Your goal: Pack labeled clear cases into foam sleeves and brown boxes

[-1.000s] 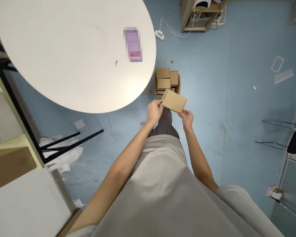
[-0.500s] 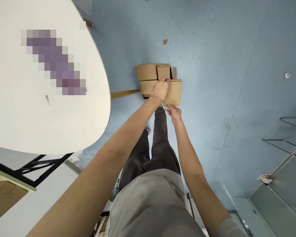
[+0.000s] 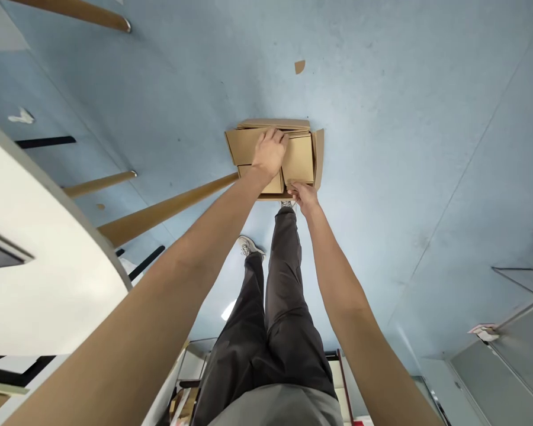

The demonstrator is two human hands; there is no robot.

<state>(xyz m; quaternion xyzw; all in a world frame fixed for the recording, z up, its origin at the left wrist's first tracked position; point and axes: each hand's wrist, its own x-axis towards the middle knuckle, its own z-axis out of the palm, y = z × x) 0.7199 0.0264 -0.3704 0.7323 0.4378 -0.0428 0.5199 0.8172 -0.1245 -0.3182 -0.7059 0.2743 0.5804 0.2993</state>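
Observation:
An open cardboard carton [image 3: 320, 157] with flaps folded out sits on the floor by my feet. Several smaller brown cardboard boxes lie inside it. In its right part is a small cardboard box [image 3: 298, 160], level with the carton's rim. My left hand [image 3: 270, 152] reaches over from the left, its fingers curled at that box's far left edge. At the near edge, my right hand [image 3: 304, 195] is closed with thumb and fingers on the same box. Another small box [image 3: 273, 182] lies to the left, partly under my left wrist.
A white table [image 3: 71, 284] stands at the left, and one wooden leg [image 3: 169, 210] reaches toward the carton. My shoes [image 3: 251, 247] are just behind the carton. A brown scrap [image 3: 299, 67] lies on the blue floor [image 3: 382, 118]. Metal loops [image 3: 522, 275] stick out at the right.
The small box, held over the carton's right side before, has moved left and sits within the carton. Both hands moved with it. My view shifted, and the table shows farther left and lower.

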